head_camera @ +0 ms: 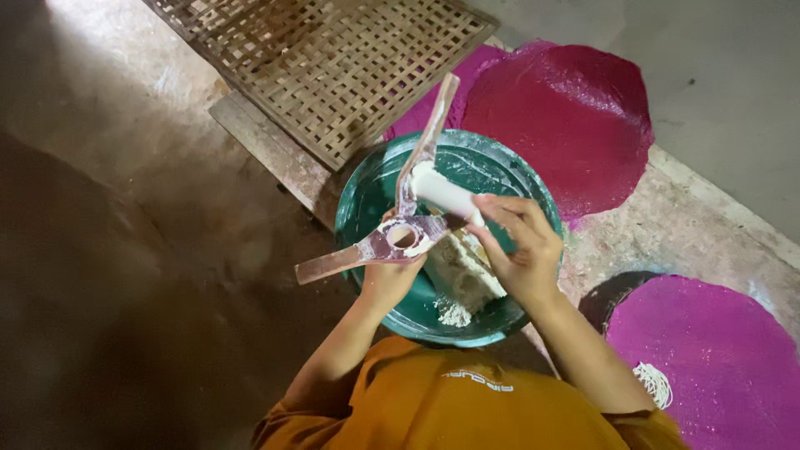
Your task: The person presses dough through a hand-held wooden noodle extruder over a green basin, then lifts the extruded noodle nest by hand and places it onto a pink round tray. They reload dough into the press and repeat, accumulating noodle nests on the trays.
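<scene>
So the person in the orange shirt [467, 408] is working right over a green basin [367, 208], and both hands are busy with what looks like a press tool. The left hand [390, 279] comes up from underneath and grips the metal press [400, 237], a pinkish three-armed piece with a round hole in the middle; one arm sticks out to the left, another runs up toward the woven bamboo mat [333, 67]. The palm and most of the left fingers are tucked behind the metal, so I can only say they're closed on it, not how exactly. The right hand [525, 250] has its fingers curled snugly around the end of a white dough roll [442, 193] whose other end sits against the press; the part inside the fist is covered. A pale lump of dough [462, 279] lies in the basin under the hands, partly blocked by them. Round magenta sheets [575, 117] lie on the floor beyond and at lower right, the lower one cut off by the frame, with a small bunch of white strands [654, 383] by the right elbow. The left side of the floor is too dark to read.
</scene>
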Demonstrator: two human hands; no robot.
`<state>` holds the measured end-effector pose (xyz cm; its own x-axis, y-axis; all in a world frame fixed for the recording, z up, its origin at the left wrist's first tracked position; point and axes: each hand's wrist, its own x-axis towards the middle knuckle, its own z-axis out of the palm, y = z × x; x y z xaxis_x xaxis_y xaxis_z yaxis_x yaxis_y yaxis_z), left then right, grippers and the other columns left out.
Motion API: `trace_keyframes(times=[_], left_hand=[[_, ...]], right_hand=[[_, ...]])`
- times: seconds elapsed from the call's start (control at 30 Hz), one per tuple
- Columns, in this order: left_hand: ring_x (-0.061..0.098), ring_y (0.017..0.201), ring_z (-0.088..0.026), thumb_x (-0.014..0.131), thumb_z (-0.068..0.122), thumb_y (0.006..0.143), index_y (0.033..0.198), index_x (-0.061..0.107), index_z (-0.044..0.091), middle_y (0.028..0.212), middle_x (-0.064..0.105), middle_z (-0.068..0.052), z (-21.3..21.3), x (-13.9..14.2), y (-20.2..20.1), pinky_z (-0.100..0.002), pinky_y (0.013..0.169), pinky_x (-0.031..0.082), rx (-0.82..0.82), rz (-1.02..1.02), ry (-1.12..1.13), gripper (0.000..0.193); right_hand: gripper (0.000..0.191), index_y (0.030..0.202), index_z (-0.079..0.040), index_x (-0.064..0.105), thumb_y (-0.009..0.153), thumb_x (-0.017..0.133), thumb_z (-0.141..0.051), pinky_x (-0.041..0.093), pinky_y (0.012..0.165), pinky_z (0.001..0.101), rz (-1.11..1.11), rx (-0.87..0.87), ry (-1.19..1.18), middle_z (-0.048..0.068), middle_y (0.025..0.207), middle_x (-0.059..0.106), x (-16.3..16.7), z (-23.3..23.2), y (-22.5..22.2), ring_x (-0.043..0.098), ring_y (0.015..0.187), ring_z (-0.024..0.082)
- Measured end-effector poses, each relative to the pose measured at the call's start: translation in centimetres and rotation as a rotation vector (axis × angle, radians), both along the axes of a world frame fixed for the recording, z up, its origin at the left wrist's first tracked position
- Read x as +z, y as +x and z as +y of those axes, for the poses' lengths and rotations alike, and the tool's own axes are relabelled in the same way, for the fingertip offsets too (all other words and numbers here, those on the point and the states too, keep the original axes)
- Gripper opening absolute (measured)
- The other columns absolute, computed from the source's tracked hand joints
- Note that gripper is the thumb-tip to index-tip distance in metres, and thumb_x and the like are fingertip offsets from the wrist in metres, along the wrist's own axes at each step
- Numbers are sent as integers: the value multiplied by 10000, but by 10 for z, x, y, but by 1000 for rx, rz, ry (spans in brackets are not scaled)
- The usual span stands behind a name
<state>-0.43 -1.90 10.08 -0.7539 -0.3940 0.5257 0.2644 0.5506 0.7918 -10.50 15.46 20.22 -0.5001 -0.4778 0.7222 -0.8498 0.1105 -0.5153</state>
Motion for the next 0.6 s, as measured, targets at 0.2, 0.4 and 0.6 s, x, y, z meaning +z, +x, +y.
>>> trace_keyframes(times=[0.2,0.4,0.6], left_hand=[[640,1149,-308,789,80,852,1105,693,58,1240,644,-155,2,8,-4,-416,975,520,145,28,-6,272],[655,1201,-299,865,214,779,1404,500,88,1391,610,-158,3,18,-2,-391,960,556,273,-32,-22,734],[662,1216,-324,878,214,810,1469,477,44,1399,603,-174,-11,-2,13,-389,998,553,290,-62,-82,790]], right_hand=[[269,1128,-20,729,885,841,-7,579,895,288,-216,-4,-72,143,1117,725,-36,-4,-6,713,992,234],[444,1192,-5,708,797,569,139,532,968,373,-525,416,85,130,1197,674,-18,-18,11,666,1125,249],[552,1116,-119,799,677,612,159,473,782,433,34,191,392,149,1099,631,10,-18,17,570,944,363]])
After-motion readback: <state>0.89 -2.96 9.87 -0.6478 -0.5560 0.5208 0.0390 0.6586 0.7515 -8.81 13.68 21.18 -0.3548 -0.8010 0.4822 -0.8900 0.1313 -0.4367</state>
